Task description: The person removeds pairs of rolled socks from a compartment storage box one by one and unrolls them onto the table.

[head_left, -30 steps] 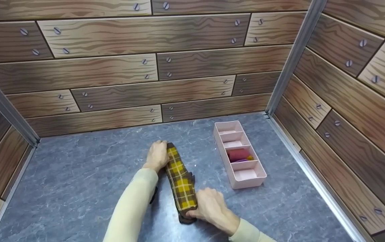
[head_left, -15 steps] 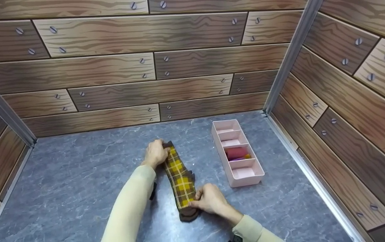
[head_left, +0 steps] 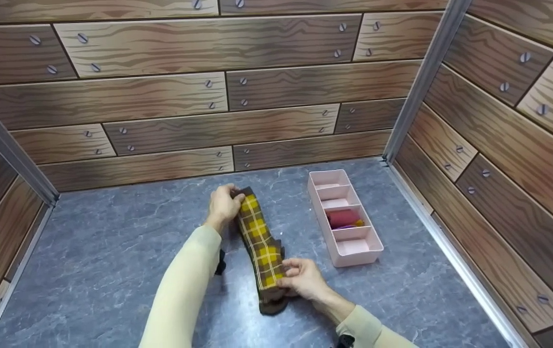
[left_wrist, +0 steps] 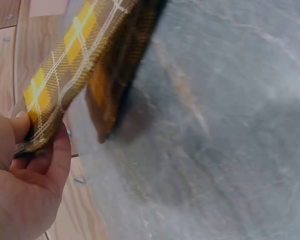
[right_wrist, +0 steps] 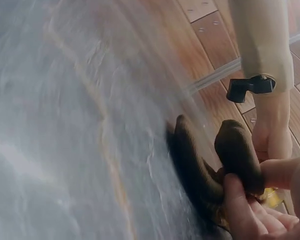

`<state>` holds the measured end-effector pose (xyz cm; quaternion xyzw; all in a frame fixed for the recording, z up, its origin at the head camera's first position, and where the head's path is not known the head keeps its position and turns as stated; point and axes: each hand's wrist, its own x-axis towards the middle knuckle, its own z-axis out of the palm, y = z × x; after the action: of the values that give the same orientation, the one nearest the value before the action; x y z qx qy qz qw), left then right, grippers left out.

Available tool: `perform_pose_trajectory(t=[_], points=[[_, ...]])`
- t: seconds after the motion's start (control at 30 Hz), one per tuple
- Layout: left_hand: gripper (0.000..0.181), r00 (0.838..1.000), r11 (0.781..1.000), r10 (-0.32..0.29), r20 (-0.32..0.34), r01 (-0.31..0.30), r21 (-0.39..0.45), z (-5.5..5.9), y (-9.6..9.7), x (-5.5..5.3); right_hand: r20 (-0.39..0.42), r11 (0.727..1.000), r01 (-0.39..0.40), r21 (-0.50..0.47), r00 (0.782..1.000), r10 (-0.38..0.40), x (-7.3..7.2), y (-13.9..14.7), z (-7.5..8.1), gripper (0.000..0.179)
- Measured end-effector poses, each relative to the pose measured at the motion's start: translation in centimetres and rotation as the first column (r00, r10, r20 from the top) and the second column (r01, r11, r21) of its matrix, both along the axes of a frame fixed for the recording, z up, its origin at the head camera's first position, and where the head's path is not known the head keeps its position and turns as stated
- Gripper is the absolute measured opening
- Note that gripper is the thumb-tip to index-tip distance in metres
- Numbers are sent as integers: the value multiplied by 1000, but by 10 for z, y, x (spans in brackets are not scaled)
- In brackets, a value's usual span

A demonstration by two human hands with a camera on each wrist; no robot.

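A pair of brown socks with a yellow plaid pattern (head_left: 261,232) lies lengthwise between my hands, one sock above the other. At the far end my left hand (head_left: 224,207) pinches the upper sock between thumb and fingers; the left wrist view shows that sock (left_wrist: 80,40) held apart from the lower one (left_wrist: 101,107). My right hand (head_left: 307,281) pinches the near part at its right side. In the right wrist view the upper dark toe (right_wrist: 236,150) is gripped by thumb and fingers, with the other toe (right_wrist: 187,150) beside it, separated by a gap.
To the right stands a pink tray with several compartments (head_left: 353,259). One compartment holds a dark pink roll (head_left: 341,219) with small yellow and purple items. The grey marbled surface (head_left: 126,251) is bounded by wood-patterned walls (head_left: 160,121) with metal corner strips.
Both hands have shifted slightly away from me with the socks. The right hand's fingers have spread and taken a new pinch near the toe; the left thumb now lies over the far end.
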<state>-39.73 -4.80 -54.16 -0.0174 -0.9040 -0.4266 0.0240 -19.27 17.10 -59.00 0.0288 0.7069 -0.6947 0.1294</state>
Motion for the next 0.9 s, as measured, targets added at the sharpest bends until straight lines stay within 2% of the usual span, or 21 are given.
perform_pose_trajectory(t=[0.07,0.2,0.3,0.5,0.63,0.83,0.9], points=[[19,1000,999,-1,5,1,32,6,2,-1,33,999,3,-43,999,-2,1,3,1,53],[21,1000,997,6,4,-7,78,16,5,-1,54,995,14,-102,998,-8,5,9,4,39],[23,1000,992,14,27,-17,123,20,7,-3,50,993,34,-115,998,-29,8,15,7,36],[24,997,982,-4,77,-10,191,22,18,-8,36,994,102,-50,994,-100,14,32,8,30],[24,996,983,-41,83,25,182,22,28,-11,17,990,142,-2,990,-142,19,44,6,29],[24,981,969,-121,151,84,231,19,43,-11,-5,987,161,26,987,-161,26,60,0,32],[22,979,972,-131,156,95,216,18,49,-10,9,984,171,46,985,-171,29,65,-2,30]])
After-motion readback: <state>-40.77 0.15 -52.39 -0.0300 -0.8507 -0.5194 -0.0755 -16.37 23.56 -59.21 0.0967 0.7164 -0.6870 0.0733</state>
